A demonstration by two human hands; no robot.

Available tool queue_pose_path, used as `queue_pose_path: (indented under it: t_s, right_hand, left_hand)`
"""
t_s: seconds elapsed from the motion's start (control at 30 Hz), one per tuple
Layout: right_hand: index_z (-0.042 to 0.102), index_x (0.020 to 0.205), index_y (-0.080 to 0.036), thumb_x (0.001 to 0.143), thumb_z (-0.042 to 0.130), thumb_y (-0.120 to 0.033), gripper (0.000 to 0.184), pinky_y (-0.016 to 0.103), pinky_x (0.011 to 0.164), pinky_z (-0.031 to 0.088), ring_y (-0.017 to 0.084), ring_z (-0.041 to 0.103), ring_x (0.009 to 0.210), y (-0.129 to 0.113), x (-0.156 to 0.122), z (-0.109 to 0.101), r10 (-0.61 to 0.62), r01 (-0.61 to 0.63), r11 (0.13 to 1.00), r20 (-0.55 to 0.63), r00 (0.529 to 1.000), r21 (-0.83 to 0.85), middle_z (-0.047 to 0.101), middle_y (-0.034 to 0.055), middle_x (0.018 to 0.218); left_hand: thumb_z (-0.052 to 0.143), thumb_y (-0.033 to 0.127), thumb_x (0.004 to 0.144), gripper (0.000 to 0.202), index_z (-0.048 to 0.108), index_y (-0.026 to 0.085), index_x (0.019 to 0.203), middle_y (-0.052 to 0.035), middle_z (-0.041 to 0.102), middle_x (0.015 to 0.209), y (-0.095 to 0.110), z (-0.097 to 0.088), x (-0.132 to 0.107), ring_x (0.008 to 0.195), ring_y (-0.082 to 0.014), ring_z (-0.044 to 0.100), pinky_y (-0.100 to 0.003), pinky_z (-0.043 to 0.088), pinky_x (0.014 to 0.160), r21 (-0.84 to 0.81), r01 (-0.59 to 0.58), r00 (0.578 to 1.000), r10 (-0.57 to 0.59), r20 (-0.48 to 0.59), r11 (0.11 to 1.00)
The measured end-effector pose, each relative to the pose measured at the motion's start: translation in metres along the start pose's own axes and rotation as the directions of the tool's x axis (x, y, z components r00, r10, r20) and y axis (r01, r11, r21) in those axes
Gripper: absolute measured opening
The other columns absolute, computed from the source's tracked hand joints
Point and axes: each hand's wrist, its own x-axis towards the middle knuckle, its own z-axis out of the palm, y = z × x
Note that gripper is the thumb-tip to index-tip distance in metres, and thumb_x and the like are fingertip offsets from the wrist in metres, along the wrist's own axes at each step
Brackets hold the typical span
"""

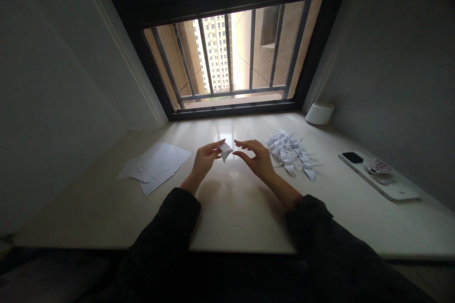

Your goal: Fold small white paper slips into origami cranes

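Note:
Between the thumb and fingers of my left hand [208, 157] is a small piece of folded white paper [225, 150], held a little above the sill. One corner of it points down. My right hand [256, 155] is just to the right of the paper, thumb and fingers apart, with nothing seen between them. A pile of small folded paper pieces [286, 144], several with thin pointed ends, lies beyond my right hand. To the left of my left hand lie flat white paper sheets [163, 161], overlapping each other.
A white phone [394, 189] with a round grip on its back lies at the right of the pale windowsill [245, 227]. A white cylindrical object [320, 113] stands in the far right corner. Behind is a dark-framed window [234, 112] with bars outside; walls close both sides.

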Motion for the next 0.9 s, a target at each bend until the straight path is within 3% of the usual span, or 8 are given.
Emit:
queue_pose_path:
  t_s: [0.13,0.27,0.47,0.7,0.9]
  right_hand:
    - [0.071,0.098,-0.027,0.078,0.065,-0.037,0.023,0.030,0.063,0.049,0.016,0.062,0.073,0.003,0.003,0.003,0.116,-0.123,0.973,0.047,0.992,0.197,0.070,0.0043,0.088]
    - [0.071,0.098,-0.027,0.074,0.068,-0.039,0.027,0.029,0.063,0.049,0.016,0.063,0.072,0.007,0.003,0.007,0.142,-0.161,0.949,0.090,0.986,0.269,0.070,0.0042,0.089]
    - [0.071,0.098,-0.027,0.071,0.071,-0.039,0.030,0.029,0.063,0.050,0.016,0.063,0.072,0.008,0.000,0.009,0.138,-0.161,0.954,0.109,0.985,0.254,0.070,0.0043,0.086]
    - [0.073,0.093,-0.025,0.071,0.070,-0.035,0.024,0.030,0.064,0.049,0.017,0.063,0.068,0.007,-0.002,0.011,0.196,-0.200,0.955,0.044,0.980,0.218,0.072,0.0027,0.079]
    - [0.074,0.091,-0.025,0.070,0.069,-0.033,0.023,0.028,0.059,0.048,0.017,0.064,0.065,0.008,-0.002,0.010,0.238,-0.240,0.946,0.035,0.971,0.219,0.072,0.0018,0.076]
  left_hand:
    - [0.069,0.030,0.069,0.045,0.065,0.018,0.112,-0.0102,0.065,0.115,0.002,0.002,-0.002,0.096,-0.0236,0.064,-0.035,0.055,0.077,-0.081,0.013,0.998,-0.009,0.056,0.997]
    - [0.072,0.026,0.065,0.045,0.067,0.017,0.109,-0.0111,0.066,0.114,0.000,0.005,-0.002,0.098,-0.0259,0.064,-0.038,0.055,0.079,-0.099,-0.024,0.994,0.034,0.108,0.995]
    - [0.073,0.028,0.064,0.043,0.068,0.017,0.105,-0.0094,0.067,0.111,0.000,0.009,-0.004,0.101,-0.0271,0.063,-0.042,0.054,0.085,-0.107,-0.052,0.994,0.062,0.091,0.993]
    - [0.071,0.035,0.070,0.041,0.068,0.016,0.106,-0.0090,0.068,0.108,0.002,0.013,-0.007,0.102,-0.0268,0.063,-0.044,0.048,0.096,-0.088,-0.089,0.993,0.095,0.073,0.992]
    - [0.069,0.037,0.072,0.041,0.067,0.017,0.108,-0.0074,0.069,0.105,0.001,0.011,-0.006,0.097,-0.0264,0.065,-0.044,0.050,0.093,-0.013,-0.104,0.990,0.104,0.098,0.995]
